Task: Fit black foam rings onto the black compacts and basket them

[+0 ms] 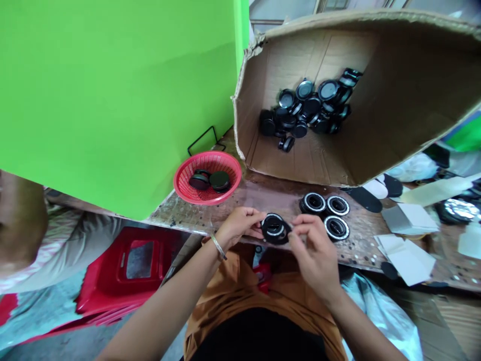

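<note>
Above the table's front edge, my left hand grips a round black part with a silver ring by its left side. My right hand is closed in a pinch at the part's right edge, on a thin black piece that overlaps the part's lower right. The fingertips hide some of that piece, and its exact kind is unclear. Just right of my hands, several similar black parts with silver rings rest on the table, some of them stacked.
A large cardboard box holding several black round parts stands behind. Left of it, a red basket contains black discs beside a green panel. White cards and black oval pads lie right. Another person's arm shows at far left.
</note>
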The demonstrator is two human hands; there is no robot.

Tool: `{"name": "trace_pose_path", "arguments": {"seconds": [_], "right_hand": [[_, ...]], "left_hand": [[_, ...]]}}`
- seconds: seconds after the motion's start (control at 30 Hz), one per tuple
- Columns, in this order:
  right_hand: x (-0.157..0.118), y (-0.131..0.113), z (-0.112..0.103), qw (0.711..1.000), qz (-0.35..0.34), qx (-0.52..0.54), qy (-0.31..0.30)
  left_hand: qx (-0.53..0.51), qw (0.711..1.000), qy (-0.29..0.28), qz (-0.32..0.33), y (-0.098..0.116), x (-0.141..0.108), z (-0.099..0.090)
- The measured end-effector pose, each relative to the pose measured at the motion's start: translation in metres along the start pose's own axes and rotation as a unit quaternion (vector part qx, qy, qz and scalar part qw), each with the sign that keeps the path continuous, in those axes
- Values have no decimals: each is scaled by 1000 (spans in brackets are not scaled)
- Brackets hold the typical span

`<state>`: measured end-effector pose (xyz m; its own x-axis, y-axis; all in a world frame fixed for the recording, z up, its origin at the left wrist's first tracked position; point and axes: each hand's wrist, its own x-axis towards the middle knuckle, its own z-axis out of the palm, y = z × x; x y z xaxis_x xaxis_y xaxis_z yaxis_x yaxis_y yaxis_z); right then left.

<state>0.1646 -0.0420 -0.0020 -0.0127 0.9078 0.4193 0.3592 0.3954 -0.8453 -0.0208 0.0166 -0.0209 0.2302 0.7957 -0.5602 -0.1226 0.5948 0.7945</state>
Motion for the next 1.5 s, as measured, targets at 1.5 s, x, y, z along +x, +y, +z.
{"name": "trace_pose_path", "arguments": {"seconds": [1.5], "right_hand": [[22,38,16,936,334,97,-55]], "left_hand": [[-48,999,0,5,-3,-11,0]]}}
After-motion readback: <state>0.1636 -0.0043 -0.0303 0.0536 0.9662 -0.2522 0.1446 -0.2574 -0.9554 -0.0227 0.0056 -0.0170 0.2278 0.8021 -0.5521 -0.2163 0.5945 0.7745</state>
